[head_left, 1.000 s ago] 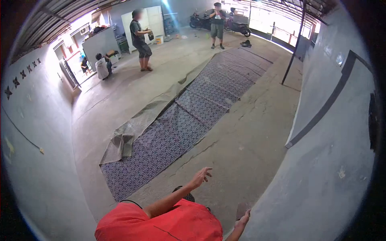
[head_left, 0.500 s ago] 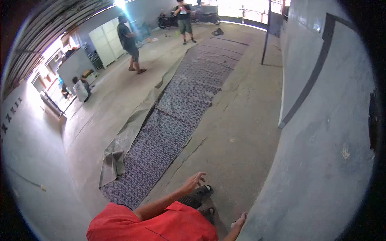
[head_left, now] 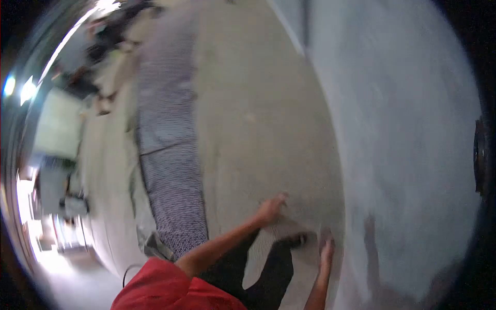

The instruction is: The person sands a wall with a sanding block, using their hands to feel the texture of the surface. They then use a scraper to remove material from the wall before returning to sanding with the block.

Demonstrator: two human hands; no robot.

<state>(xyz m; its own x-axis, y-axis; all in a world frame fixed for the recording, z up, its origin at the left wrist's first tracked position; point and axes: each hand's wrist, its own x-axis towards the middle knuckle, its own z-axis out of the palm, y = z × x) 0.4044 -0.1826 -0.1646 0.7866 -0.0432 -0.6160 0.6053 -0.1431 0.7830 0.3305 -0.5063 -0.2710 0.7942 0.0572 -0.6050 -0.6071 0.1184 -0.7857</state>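
My left hand (head_left: 271,210) hangs over the bare concrete floor, in front of my dark trousers (head_left: 268,274). Its fingers are blurred but look loosely stretched, with nothing seen in them. Close to the foot of the wall is my right hand (head_left: 326,250), curled around something small and greyish that I cannot make out. A long patterned sheet (head_left: 173,175) lies flat on the floor to my left, apart from both hands. Along its left side runs a crumpled grey edge (head_left: 155,245), bunched at the near end.
A grey wall (head_left: 403,129) rises close on my right. At the far left, a blurred person (head_left: 82,82) stands beyond the sheet near a pale cabinet (head_left: 58,124). Bare floor (head_left: 258,129) runs between the sheet and the wall.
The view has swung round, so the sheet now runs nearly straight up on the left and the wall fills more of the right. My legs have come into view, stepping.
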